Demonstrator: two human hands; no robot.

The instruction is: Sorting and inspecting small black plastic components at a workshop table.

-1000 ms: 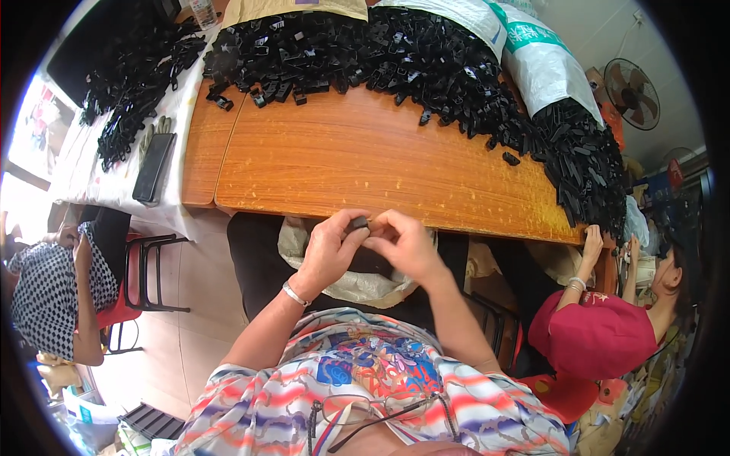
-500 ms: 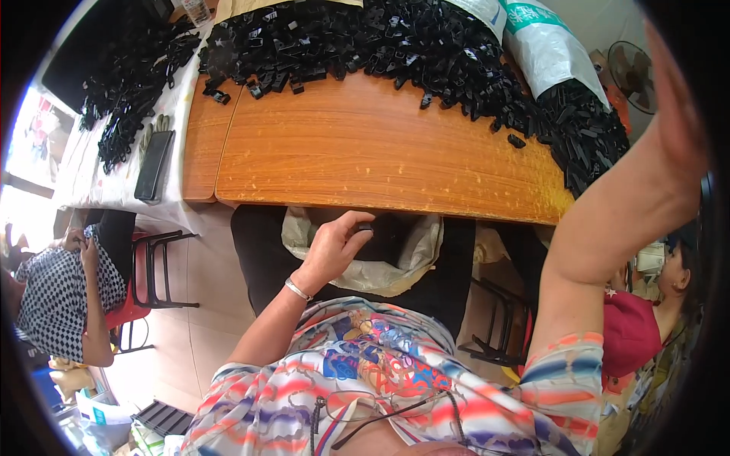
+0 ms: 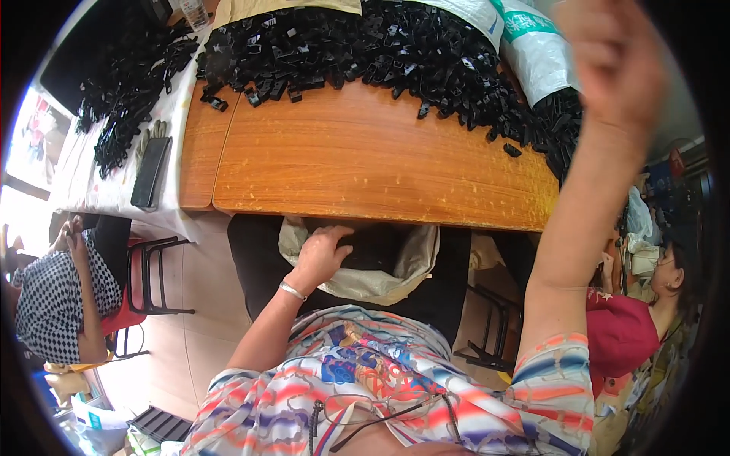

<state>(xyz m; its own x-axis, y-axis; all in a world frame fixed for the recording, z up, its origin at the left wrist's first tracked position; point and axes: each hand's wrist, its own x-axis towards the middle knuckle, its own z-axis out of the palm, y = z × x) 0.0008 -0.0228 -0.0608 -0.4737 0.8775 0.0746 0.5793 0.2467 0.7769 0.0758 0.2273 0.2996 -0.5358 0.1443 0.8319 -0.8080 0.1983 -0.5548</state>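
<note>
My left hand (image 3: pixel 321 257) hovers over the mouth of a white woven sack (image 3: pixel 365 287) at my lap. Its thumb and fingers are apart, and nothing shows between them. The sack's inside is dark. High at the upper right, my right hand (image 3: pixel 614 64) is raised beside a white and green bag; motion smears its fingers, so what it holds, if anything, does not show. A large heap of small black plastic parts (image 3: pixel 304 57) covers the far side of the wooden table (image 3: pixel 380 163).
More black parts (image 3: pixel 563 121) spill from the white and green bag (image 3: pixel 536 57). On the cloth-covered table at left lie black parts (image 3: pixel 118 140) and a flat black case (image 3: pixel 152 173). One person (image 3: pixel 61 296) sits at left, another (image 3: pixel 627 327) at right.
The small dark piece pinched in my left hand is gone from view, and its fingers have parted. My right hand has swung inward, into view at the upper right. The view has shifted slightly.
</note>
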